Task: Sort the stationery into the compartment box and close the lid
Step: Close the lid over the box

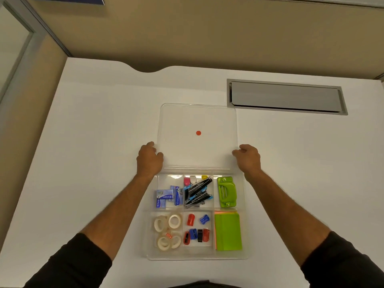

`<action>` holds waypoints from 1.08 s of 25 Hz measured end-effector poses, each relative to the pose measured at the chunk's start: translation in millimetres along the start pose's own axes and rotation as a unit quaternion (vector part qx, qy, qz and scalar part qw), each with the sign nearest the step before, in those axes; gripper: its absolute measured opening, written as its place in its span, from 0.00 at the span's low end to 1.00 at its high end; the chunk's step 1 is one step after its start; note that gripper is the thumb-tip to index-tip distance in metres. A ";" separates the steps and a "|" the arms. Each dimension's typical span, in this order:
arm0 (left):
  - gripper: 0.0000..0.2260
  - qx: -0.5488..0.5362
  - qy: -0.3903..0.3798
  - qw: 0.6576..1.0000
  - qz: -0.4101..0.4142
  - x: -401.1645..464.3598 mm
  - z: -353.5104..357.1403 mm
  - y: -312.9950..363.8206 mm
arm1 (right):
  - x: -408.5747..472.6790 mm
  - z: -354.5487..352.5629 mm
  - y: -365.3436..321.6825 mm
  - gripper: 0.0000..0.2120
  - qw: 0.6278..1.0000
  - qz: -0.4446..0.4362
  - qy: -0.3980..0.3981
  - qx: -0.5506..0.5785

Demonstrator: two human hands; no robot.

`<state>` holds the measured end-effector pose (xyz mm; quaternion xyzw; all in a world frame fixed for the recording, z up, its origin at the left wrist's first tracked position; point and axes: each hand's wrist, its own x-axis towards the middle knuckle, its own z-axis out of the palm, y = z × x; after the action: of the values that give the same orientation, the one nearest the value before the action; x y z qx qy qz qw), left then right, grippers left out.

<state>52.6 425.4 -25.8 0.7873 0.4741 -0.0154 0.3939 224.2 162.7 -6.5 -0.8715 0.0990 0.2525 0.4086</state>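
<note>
1. Clear lid (197, 121) lying flat on the white tabletop (93, 132) at centre frame, just above the compartment box (197, 257), near edge meeting the box's top rim; small red dot (198, 133) at its middle
2. Box in the lower centre, all six sections filled: blue staple boxes (165, 197) upper left, staplers (197, 193) upper middle, green hole punch (226, 192) upper right, tape rolls (167, 231) lower left, sharpeners (196, 229) lower middle, green sticky notes (228, 231) lower right
3. Sorting apparently done; closing the lid left as the step in hand
4. Left hand (149, 159) at the lid's left edge near its lower corner, fingers curled closed around that edge, thumb pressed toward the panel
5. Right hand (248, 156) at the lid's right edge, fingers bent inward and touching the rim, grip looking lighter and partly open
6. Both forearms reaching straight up the frame on either side of the box, wrists level, dark sleeves at the bottom corners
7. Best done by lifting both sides evenly, swinging the lid down over the box, keeping edges parallel to the walls, then pressing the corners
8. Worth watching: the staplers standing tallest, possibly fouling the lid
</note>
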 end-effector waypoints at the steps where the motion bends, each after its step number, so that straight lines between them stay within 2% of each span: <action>1: 0.21 -0.003 0.002 1.000 -0.005 3.0 0.4 -0.5 | 1.7 0.0 -1.6 0.23 0.999 0.018 -0.011 0.029; 5: 0.15 -0.078 0.007 0.996 -0.038 13.0 -1.2 -2.5 | 6.4 -0.8 -3.9 0.23 0.987 0.065 -0.035 0.146; 10: 0.15 -0.216 0.024 0.972 -0.086 20.8 -19.2 7.8 | 4.3 -6.6 -24.3 0.20 0.949 0.068 -0.039 0.305; 20: 0.14 -0.326 0.045 0.944 -0.019 -38.7 -67.2 33.9 | -46.2 -51.8 -44.1 0.17 0.963 -0.035 -0.002 0.266; 27: 0.14 -0.335 0.070 0.940 0.013 -128.5 -76.9 2.9 | -113.7 -80.2 4.4 0.17 0.975 -0.089 -0.009 0.205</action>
<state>-42.8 379.2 80.0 0.6152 0.4676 0.2045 0.6009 154.4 94.9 93.0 -0.7720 0.0671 0.1975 0.6004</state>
